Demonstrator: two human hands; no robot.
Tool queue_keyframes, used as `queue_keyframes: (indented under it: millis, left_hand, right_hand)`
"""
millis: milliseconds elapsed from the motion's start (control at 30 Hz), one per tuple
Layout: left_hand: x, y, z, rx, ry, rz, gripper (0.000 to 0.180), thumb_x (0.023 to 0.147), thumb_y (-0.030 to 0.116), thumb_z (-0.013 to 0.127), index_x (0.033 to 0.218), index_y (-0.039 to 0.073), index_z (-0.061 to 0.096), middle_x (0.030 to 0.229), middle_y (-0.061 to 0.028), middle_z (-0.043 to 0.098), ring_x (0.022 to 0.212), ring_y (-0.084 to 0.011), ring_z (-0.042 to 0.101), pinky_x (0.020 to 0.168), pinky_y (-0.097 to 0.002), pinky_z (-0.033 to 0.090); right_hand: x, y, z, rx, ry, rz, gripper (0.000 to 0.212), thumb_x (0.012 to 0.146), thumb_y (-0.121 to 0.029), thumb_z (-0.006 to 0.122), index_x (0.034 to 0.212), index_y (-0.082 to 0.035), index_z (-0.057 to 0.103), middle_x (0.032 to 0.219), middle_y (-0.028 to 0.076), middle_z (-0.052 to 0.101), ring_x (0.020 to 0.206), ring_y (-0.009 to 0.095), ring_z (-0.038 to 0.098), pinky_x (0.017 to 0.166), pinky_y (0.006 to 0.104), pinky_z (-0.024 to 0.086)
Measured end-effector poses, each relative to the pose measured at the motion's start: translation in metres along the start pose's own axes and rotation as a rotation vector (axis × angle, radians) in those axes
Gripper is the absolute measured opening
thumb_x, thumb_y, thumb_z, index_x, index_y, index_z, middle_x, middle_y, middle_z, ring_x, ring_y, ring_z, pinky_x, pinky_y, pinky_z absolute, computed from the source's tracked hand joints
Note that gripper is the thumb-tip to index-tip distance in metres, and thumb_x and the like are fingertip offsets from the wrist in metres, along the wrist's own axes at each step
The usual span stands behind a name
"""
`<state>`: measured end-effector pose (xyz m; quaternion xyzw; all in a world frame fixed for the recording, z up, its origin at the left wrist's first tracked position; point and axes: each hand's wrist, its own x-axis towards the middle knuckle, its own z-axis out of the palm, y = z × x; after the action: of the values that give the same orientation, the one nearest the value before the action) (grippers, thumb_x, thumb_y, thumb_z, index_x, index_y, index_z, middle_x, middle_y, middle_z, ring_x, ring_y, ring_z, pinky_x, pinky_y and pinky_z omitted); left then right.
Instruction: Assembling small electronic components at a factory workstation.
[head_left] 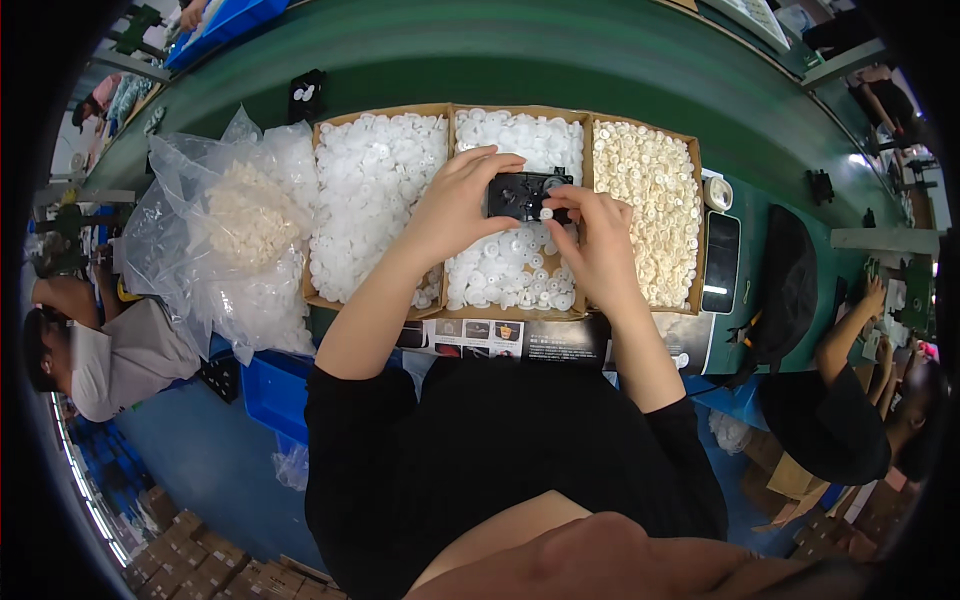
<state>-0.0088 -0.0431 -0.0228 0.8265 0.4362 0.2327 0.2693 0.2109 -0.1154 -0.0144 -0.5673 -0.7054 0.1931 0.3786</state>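
My left hand (462, 200) grips a small black plastic housing (512, 197) by its left side, thumb below and fingers above. Over the housing's right part, my right hand (597, 232) pinches a small white round plastic part (546, 213) between thumb and fingertips. Both hands are above the middle section of a cardboard box (449, 150). White round plastic parts (375, 190) fill the left section, and similar white pieces (510, 275) lie in the middle one. Cream-coloured round parts (645, 210) fill the right section. The inside of the housing is too small to make out.
Left of the box lies a clear plastic bag (250, 215) with cream and white parts. To the right are a phone (721, 262), a tape roll (717, 194) and a black bag (783, 280). Another black housing (306, 95) sits on the green belt (400, 70). People work at both sides.
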Motion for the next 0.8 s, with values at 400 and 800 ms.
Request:
queue_keyframes:
  millis: [400,800]
  left_hand:
    - [0.001,-0.004,0.003,0.026,0.013,0.038,0.070,0.076,0.024,0.089,0.140,0.015,0.062,0.142,-0.0013,0.066,0.144,-0.0269,0.051,0.118,-0.0433,0.042]
    - [-0.004,0.010,-0.048,-0.123,0.245,-0.087,0.048,0.087,0.019,0.083,0.133,0.014,0.068,0.126,-0.0030,0.073,0.122,-0.0241,0.063,0.109,-0.0401,0.046]
  right_hand:
    - [-0.002,0.011,0.016,-0.337,0.050,-0.148,0.022,0.089,-0.015,0.078,0.111,-0.015,0.074,0.120,-0.001,0.071,0.109,0.022,0.059,0.104,0.0448,0.034]
    - [-0.018,-0.005,-0.003,-0.470,0.024,-0.125,0.014,0.082,-0.017,0.083,0.096,-0.015,0.078,0.118,0.002,0.063,0.112,0.027,0.053,0.105,0.0460,0.033]
